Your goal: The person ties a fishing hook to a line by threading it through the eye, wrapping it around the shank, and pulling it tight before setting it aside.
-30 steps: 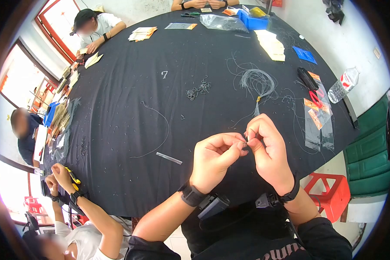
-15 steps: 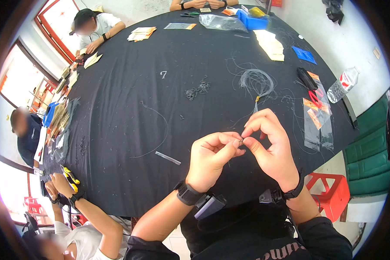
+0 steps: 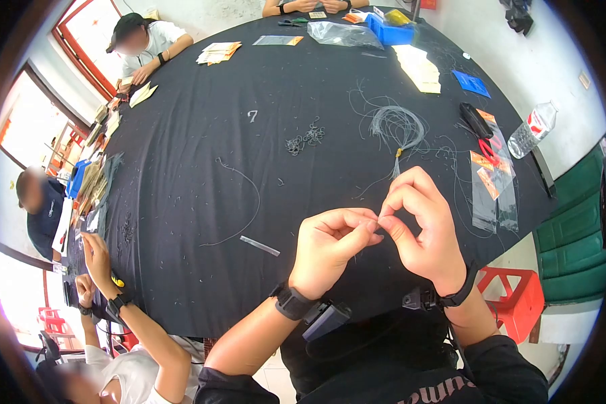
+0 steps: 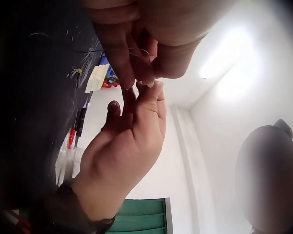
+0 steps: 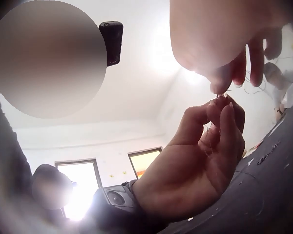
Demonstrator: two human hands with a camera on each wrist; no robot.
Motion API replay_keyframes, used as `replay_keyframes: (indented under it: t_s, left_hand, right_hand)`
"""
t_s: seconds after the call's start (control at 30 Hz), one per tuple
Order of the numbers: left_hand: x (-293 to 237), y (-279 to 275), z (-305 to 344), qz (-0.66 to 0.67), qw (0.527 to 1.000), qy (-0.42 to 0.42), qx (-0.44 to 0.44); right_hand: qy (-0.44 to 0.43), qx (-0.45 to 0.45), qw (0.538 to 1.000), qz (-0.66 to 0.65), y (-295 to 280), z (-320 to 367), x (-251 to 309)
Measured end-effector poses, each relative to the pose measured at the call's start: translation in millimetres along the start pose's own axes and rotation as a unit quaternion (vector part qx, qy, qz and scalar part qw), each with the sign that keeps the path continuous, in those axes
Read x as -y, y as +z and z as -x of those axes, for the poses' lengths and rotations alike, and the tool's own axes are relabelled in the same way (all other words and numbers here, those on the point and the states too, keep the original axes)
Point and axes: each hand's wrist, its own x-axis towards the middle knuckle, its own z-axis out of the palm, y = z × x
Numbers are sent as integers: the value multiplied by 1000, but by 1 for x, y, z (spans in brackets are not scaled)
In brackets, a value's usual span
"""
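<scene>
Over the table's near side, my left hand (image 3: 330, 246) and right hand (image 3: 427, 232) meet fingertip to fingertip. The left thumb and index finger pinch a tiny fish hook, mostly hidden by the fingertips. Thin fishing line (image 5: 207, 127) runs down across the left palm in the right wrist view. My right thumb and index finger pinch line right at the left fingertips, the other fingers loosely bent. Beyond the hands lie a tied bundle of clear line (image 3: 398, 128) and a small heap of dark hooks (image 3: 306, 140).
A single line (image 3: 257, 195) curves left of my hands, near a clear strip (image 3: 260, 246). To the right are orange-marked plastic bags (image 3: 485, 188), red-handled scissors (image 3: 488, 152), a black case (image 3: 477, 121) and a water bottle (image 3: 532, 129). Other people sit around the black-covered table (image 3: 195, 148).
The right thumb and index finger parted slightly around the small dark piece, then closed together at the left fingertips. Both hands stay in nearly the same place. The neighbour's hand at lower left rises.
</scene>
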Motion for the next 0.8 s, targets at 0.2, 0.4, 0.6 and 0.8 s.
replay_keyframes:
  t_s: [0.2,0.4,0.6,0.8]
  left_hand:
    - [1,-1,0,27,1000,5,-5]
    - [1,0,0,41,999,15,-6]
    - [1,-1,0,37,999,19,-6]
    - [2,-1,0,34,999,26,-13]
  right_hand:
    - [33,-12,999,-35,0,0,4]
    - [38,-2,998,-40,0,1,4]
    - [31,16,998,-55,1,3,1]
    - [33,5,999,-31,-3,2,7]
